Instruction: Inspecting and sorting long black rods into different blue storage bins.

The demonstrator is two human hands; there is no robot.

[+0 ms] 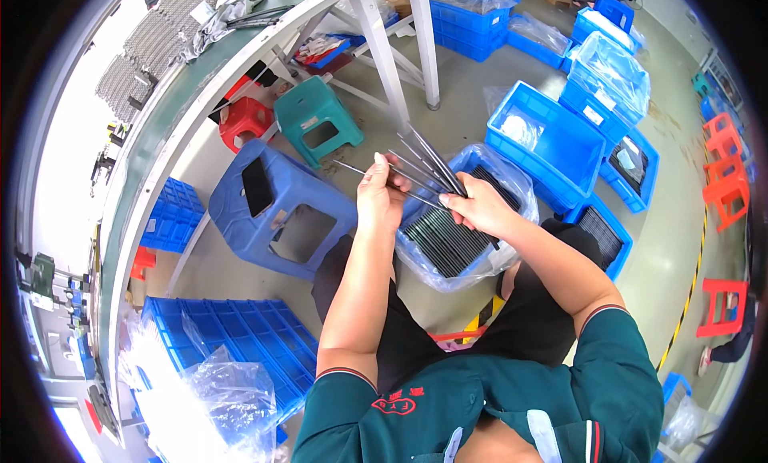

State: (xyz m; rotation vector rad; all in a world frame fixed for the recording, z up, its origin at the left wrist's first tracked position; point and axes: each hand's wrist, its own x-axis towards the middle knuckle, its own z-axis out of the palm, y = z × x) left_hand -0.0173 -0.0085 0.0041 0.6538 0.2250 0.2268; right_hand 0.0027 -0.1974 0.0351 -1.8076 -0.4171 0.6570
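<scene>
My right hand (484, 207) is closed round a fanned bunch of thin black rods (432, 160), which point up and to the left. Beside it, the fingers of my left hand (379, 197) pinch a thin dark rod (350, 168) from the left side of the fan. Both hands are above a blue bin lined with clear plastic (524, 255). Inside that bin, many similar black rods (450, 243) lie side by side in rows. My hands partly cover the bin's middle, and the rods' lower ends are hidden in my right hand.
A blue stool (240, 215) bearing a black phone (257, 187) stands to the left, with a green stool (316, 115) behind it. An open blue bin (552, 155) and other bins are at the right. Stacked blue crates (232, 335) are at lower left; a white table leg (380, 55) rises ahead.
</scene>
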